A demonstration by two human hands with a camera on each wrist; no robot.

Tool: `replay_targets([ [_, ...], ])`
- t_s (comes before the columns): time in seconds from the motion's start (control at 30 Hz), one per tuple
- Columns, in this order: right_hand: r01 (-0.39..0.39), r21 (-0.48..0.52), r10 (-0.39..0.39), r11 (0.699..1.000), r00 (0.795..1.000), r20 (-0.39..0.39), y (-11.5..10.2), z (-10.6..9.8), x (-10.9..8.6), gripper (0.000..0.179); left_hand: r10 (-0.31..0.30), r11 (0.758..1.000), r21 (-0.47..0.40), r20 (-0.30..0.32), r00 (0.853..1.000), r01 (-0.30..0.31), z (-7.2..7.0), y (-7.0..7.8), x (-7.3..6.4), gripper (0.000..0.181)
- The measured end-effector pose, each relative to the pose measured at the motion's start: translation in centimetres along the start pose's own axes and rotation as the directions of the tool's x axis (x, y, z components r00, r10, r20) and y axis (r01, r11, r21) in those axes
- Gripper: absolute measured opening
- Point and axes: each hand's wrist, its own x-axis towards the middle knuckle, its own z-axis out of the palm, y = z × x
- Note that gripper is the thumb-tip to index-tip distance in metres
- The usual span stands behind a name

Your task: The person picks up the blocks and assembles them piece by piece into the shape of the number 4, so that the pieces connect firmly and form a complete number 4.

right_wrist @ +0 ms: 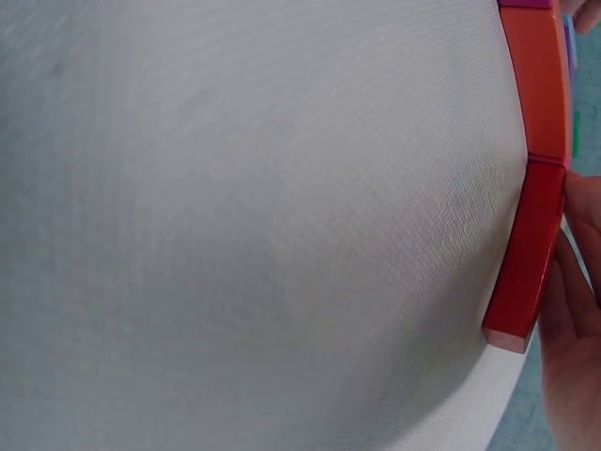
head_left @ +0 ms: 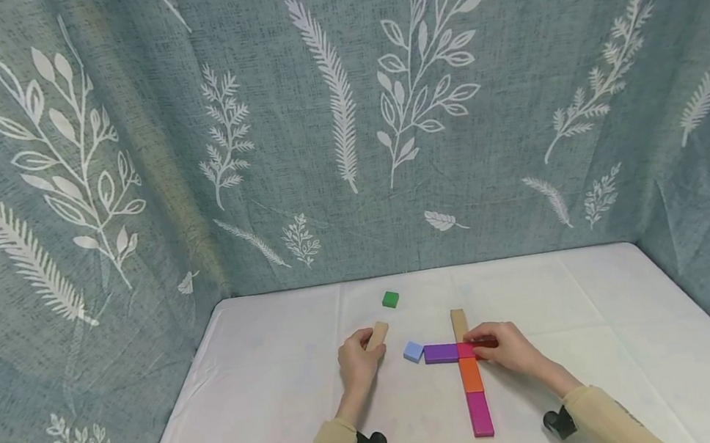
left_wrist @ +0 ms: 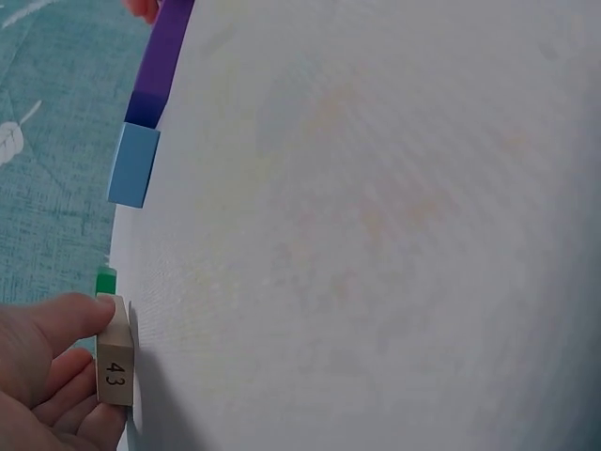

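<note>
My left hand (head_left: 356, 360) grips a plain wooden block (head_left: 378, 335), its end marked 43 in the left wrist view. At the right arm of a cross of flat blocks, my right hand (head_left: 506, 345) holds a dark red block (right_wrist: 528, 254) with thumb and fingers; part of it is hidden in the head view. A small bright red block (head_left: 465, 350) forms the centre. Around it lie a purple block (head_left: 441, 353), another wooden block (head_left: 458, 323), an orange block (head_left: 471, 375) and a magenta block (head_left: 480, 414).
A light blue block (head_left: 413, 352) lies turned at the purple block's left end. Farther back is a small green block (head_left: 390, 299). Everything rests on a white-covered table (head_left: 605, 309), with a patterned teal curtain (head_left: 293, 148) behind and at the sides.
</note>
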Motion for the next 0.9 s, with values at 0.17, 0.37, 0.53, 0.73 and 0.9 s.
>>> replay_targets([
  [0.17, -0.007, 0.004, 0.007, 1.000, 1.000, 0.000, 0.03, 0.03, 0.05, 0.025, -0.003, 1.000, 0.007, -0.016, 1.000, 0.003, 0.07, 0.02, -0.07, 0.032],
  [0.37, -0.014, 0.004, 0.014, 1.000, 1.000, 0.004, 0.28, 0.19, 0.10, 0.026, -0.007, 1.000, 0.023, -0.021, 1.000, 0.008, 0.08, 0.01, -0.14, 0.030],
  [0.53, -0.012, 0.004, 0.012, 1.000, 1.000, 0.010, 0.28, 0.18, 0.07, 0.026, -0.001, 1.000, 0.030, -0.026, 1.000, 0.002, 0.11, -0.02, -0.19, 0.029],
  [0.73, -0.013, -0.002, 0.013, 1.000, 1.000, 0.010, 0.24, 0.09, 0.13, 0.026, -0.008, 0.999, 0.033, -0.038, 0.999, 0.009, 0.11, 0.14, -0.14, 0.028],
  [0.9, -0.007, -0.004, 0.007, 1.000, 1.000, 0.006, 0.07, -0.06, 0.15, 0.026, -0.008, 1.000, 0.028, -0.047, 0.999, 0.009, 0.05, 0.82, 0.17, 0.025],
])
